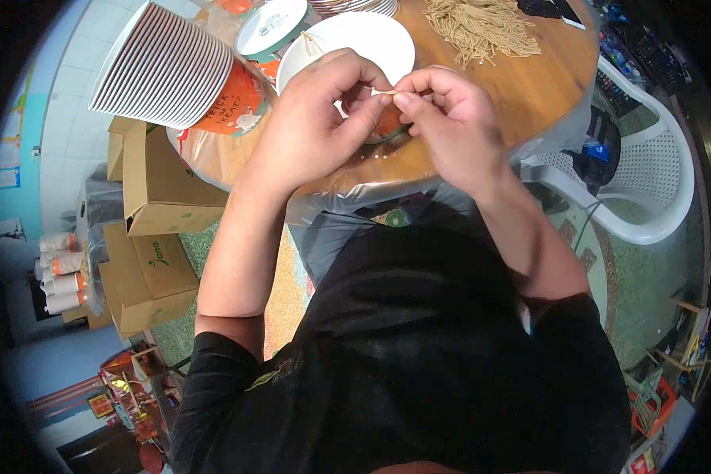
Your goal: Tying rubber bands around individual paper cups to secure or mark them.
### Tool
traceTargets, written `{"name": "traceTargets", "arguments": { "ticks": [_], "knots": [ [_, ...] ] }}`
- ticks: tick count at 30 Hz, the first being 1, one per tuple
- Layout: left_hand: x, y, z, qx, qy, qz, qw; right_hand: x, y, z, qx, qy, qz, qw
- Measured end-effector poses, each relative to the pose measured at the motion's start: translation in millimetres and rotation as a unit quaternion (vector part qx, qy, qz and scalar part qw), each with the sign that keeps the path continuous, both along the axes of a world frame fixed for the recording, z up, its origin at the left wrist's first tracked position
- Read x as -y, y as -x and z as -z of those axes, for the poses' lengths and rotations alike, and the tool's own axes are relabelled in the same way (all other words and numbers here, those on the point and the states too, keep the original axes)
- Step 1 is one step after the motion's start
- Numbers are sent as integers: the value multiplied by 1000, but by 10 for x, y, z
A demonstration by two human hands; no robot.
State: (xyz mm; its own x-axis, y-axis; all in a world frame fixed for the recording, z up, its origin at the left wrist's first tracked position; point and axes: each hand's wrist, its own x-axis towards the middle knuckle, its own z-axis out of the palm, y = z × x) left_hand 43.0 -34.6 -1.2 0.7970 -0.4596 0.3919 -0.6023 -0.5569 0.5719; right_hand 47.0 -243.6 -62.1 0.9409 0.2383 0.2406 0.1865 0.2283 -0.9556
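Both my hands meet over the near side of a white paper bucket with an orange printed outside, on a round wooden table. My left hand pinches a short tan cord between thumb and fingers. The fingertips of my right hand are closed on the same cord, touching or almost touching the left ones. Another bit of tan cord shows against the bucket's white inside, left of centre. My hands hide much of the bucket's near wall. A loose pile of tan cords lies at the far right.
Left of my hands leans a tall stack of nested orange-and-white buckets. Behind it stands an upturned bucket. A dark phone-like object lies at the far right. Open cardboard boxes stand at left, a white plastic chair at right.
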Motion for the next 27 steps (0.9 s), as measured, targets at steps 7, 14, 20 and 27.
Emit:
{"name": "traceTargets", "arguments": {
  "ticks": [7,14,20,27],
  "knots": [
    [17,13,-16,24,-22,-10,999,37,-34,24,-20,-56,-28,998],
    [28,-7,-55,-175,27,-60,982,-16,77,82,67,33,94,993],
    [-1,-61,-73,-253,44,-42,966,-91,146,90,178,68,146,971],
    [-46,-103,-108,-319,99,-13,942,-86,128,78,258,78,185,945]
  ]
}}
